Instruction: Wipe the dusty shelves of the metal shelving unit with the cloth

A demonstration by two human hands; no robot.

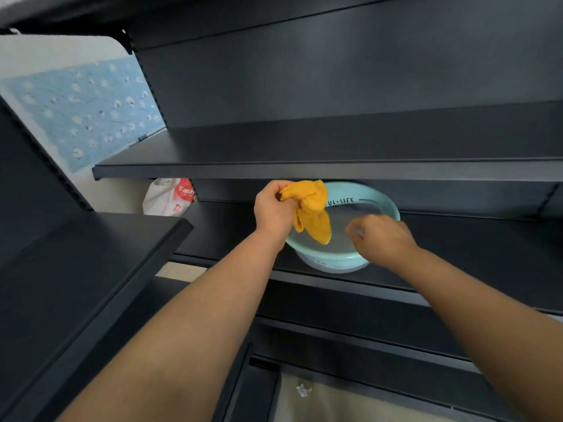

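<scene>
My left hand (274, 208) grips one end of a bunched yellow cloth (313, 214), which hangs down over a pale green basin (387, 205). The basin holds water and stands on a middle shelf (457, 245) of the black metal shelving unit. My right hand (380, 237) hovers over the basin's right side, fingers loosely curled, holding nothing and not touching the cloth. Directly above the basin runs the front lip of the upper shelf (304, 170).
A second black shelf (91, 254) juts out at the left. A white and red plastic bag (170, 197) sits behind the unit's left post. A blue patterned wall panel (85, 111) shows at upper left. Lower shelves and pale floor (335, 403) lie below.
</scene>
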